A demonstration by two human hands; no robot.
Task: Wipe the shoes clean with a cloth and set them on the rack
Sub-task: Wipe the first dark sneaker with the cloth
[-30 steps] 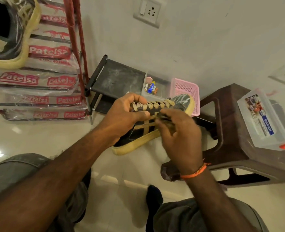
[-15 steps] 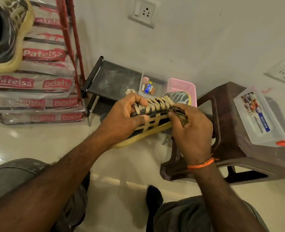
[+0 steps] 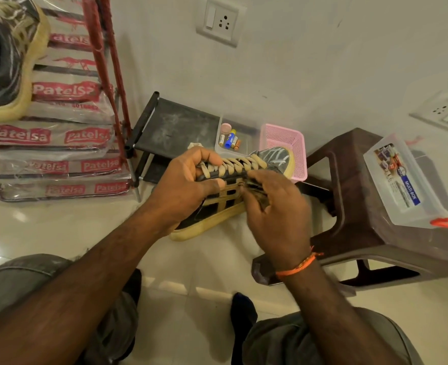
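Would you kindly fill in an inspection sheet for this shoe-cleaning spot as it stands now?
Surface: glossy tiled floor.
Job's things: sneaker in hand; dark cloth against its side; second sneaker on the red rack.
Clutter: batteries in a clear tray; pink basket; multi-box on brown stool; Patelsa packets.
Grips: left hand holds the sneaker; right hand pinches the cloth.
Cables: nothing seen.
Surroundings: wall socket; low black shelf.
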